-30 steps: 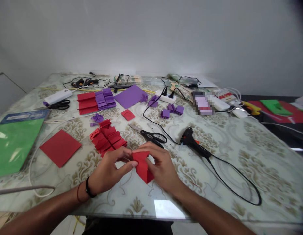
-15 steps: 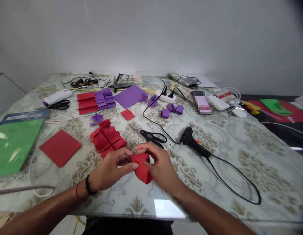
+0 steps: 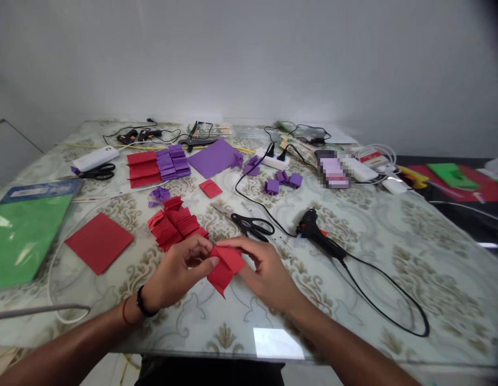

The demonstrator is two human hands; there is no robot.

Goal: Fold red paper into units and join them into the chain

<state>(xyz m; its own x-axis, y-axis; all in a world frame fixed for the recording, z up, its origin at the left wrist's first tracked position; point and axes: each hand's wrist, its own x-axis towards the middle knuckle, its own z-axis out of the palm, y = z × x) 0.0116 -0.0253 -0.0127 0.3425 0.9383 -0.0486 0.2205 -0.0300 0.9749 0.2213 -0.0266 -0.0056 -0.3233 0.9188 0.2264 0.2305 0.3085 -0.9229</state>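
Observation:
Between both hands, above the front of the table, is a piece of folded red paper (image 3: 225,267) with creases and a pointed lower corner. My left hand (image 3: 183,272) pinches its left edge, thumb on the near face. My right hand (image 3: 267,271) holds the right side, its index finger along the top edge and its thumb partly behind the paper. Just beyond my left hand lies a stack of folded red paper pieces (image 3: 174,224). Black-handled scissors (image 3: 249,222) rest past my right hand. A flat red square sheet (image 3: 100,243) lies to the left.
A black glue gun (image 3: 321,234) with a looping cord lies at right. Farther back are small purple folded pieces (image 3: 272,186), a purple sheet (image 3: 212,157), a white power strip (image 3: 274,159) and a phone (image 3: 332,169). A packet of green paper (image 3: 27,230) sits at left.
The red paper has been turned and opened out between my fingers, now showing a flatter face and a pointed lower corner. Both hands have shifted slightly.

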